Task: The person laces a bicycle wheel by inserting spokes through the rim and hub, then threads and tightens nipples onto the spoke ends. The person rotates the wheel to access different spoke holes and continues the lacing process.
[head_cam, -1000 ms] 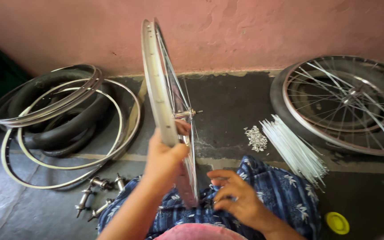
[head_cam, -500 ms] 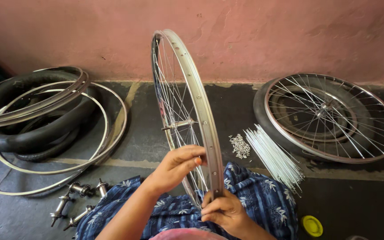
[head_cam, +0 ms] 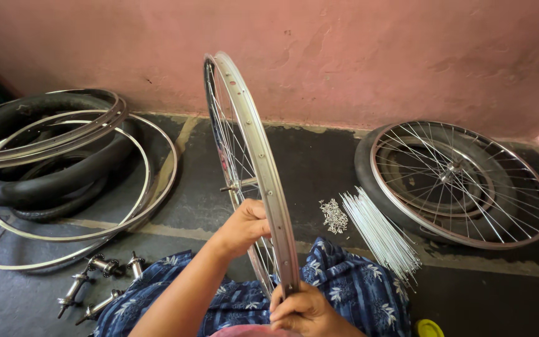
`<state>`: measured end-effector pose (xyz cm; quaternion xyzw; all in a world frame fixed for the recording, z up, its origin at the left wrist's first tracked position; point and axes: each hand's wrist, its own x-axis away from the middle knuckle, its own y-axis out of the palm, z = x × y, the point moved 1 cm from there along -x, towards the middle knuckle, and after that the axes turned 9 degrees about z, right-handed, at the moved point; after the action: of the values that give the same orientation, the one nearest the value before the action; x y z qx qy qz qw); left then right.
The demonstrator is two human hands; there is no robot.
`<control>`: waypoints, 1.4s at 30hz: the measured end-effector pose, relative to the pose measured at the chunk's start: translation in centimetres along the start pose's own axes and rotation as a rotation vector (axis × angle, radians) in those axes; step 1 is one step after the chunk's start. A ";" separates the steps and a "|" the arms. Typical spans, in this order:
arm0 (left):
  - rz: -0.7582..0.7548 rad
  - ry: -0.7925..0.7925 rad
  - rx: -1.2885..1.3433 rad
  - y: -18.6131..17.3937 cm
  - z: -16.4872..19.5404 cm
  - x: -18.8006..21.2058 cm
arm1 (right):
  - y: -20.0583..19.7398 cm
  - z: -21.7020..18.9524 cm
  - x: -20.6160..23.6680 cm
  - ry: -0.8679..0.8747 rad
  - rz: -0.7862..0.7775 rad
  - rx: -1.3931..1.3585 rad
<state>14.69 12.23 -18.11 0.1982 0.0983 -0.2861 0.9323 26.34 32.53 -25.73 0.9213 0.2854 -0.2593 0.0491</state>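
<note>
Wheel: silver spoked bicycle wheel rim (head_cam: 263,168) is held upright, edge-on to the camera, its lower arc down at the lap over blue floral-patterned cloth (head_cam: 350,287).
Left hand: left hand (head_cam: 244,228) is reached in among the spokes just below the hub axle (head_cam: 235,186), fingers curled together against the rim's inner side; whether a spoke is pinched cannot be told.
Right hand: right hand (head_cam: 304,309) is clamped on the bottom of the rim, fingers wrapped round the metal band.
Loose spokes: bundle of thin silver spokes (head_cam: 378,234) is laid on the dark floor (head_cam: 319,162) just right of the wheel, fanned slightly.
Nipples: small heap of silver spoke nipples (head_cam: 334,216) is seen touching the bundle's near end.
Finished wheel: second spoked wheel with black tyre (head_cam: 460,184) is lying flat at far right, beside the pink wall (head_cam: 375,56).
Left pile: bare silver rims and black tyres (head_cam: 57,162) are stacked flat at left.
Hubs: several silver hub axles (head_cam: 98,284) are lying near the left knee.
Corner: small yellow round lid (head_cam: 430,328) is partly cut off at the bottom edge.
</note>
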 end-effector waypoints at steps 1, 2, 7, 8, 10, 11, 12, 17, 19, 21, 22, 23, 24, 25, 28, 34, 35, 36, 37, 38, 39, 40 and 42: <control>0.022 0.002 0.008 0.0 -0.3 0.4 | 0.0 0.0 0.0 0.002 -0.018 -0.007; 0.044 0.004 0.016 0.2 -0.6 1.0 | 0.1 -0.1 -0.1 -0.004 -0.012 0.004; 0.122 0.021 0.095 0.2 -1.0 2.1 | 0.4 -1.1 0.3 0.046 0.002 0.052; 0.129 0.008 0.111 0.1 -0.9 1.9 | 0.0 -1.6 0.4 0.004 0.004 0.124; 0.133 -0.008 0.136 -0.1 -0.6 1.7 | -1.2 -3.1 0.0 -0.095 0.004 0.274; 0.134 -0.015 0.149 0.0 -0.5 2.0 | -2.0 -4.0 -0.2 -0.085 0.108 0.296; 0.135 -0.025 0.162 0.0 -0.4 2.1 | -3.0 -5.2 -0.4 -0.073 0.215 0.316; 0.146 -0.001 0.174 0.5 -0.7 2.2 | -3.8 -10.2 -2.5 -0.110 0.622 0.521; 0.159 -0.003 0.189 0.5 -0.9 1.9 | -1.9 -11.4 -4.5 -0.212 0.661 0.618; 0.177 -0.018 0.219 0.7 -1.2 1.8 | -0.4 -12.5 -6.8 -0.310 0.635 0.736; 0.165 -0.003 0.237 0.7 -1.3 1.7 | 0.3 -13.0 -7.7 -0.355 0.619 0.793; 0.154 0.010 0.257 0.7 -1.4 1.7 | 0.8 -13.4 -8.6 -0.399 0.607 0.856; 0.143 0.024 0.277 0.8 -1.5 1.6 | 1.2 -13.7 -9.4 -0.444 0.594 0.920; 0.153 0.022 0.284 0.8 -1.6 1.6 | 1.5 -14.0 -10.1 -0.491 0.580 0.984; 0.170 0.015 0.301 0.8 -1.8 1.7 | 2.4 -14.4 -10.9 -0.449 0.601 1.134; 0.161 0.022 0.324 1.0 -1.8 1.5 | 3.4 -14.6 -11.4 -0.468 0.540 1.273; 0.165 0.021 0.332 1.1 -1.8 1.5 | 3.5 -14.5 -11.6 -0.479 0.541 1.286; 0.171 0.021 0.340 1.1 -1.8 1.5 | 3.6 -14.4 -11.8 -0.491 0.541 1.299; 0.185 0.022 0.332 1.2 -1.7 1.5 | 3.6 -14.3 -11.9 -0.503 0.541 1.312; 0.200 0.022 0.322 1.2 -1.7 1.6 | 3.5 -14.3 -11.8 -0.501 0.548 1.275; 0.215 0.022 0.311 1.2 -1.7 1.6 | 3.4 -14.3 -11.8 -0.499 0.554 1.237; 0.209 0.025 0.309 1.2 -1.7 1.7 | 3.3 -14.3 -11.7 -0.498 0.558 1.197; 0.197 0.032 0.306 1.3 -1.7 1.8 | 3.1 -14.3 -11.5 -0.523 0.583 1.173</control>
<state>16.77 13.08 -19.81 0.3507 0.0484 -0.2016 0.9132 26.38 27.63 -7.83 0.7421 -0.1813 -0.5597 -0.3211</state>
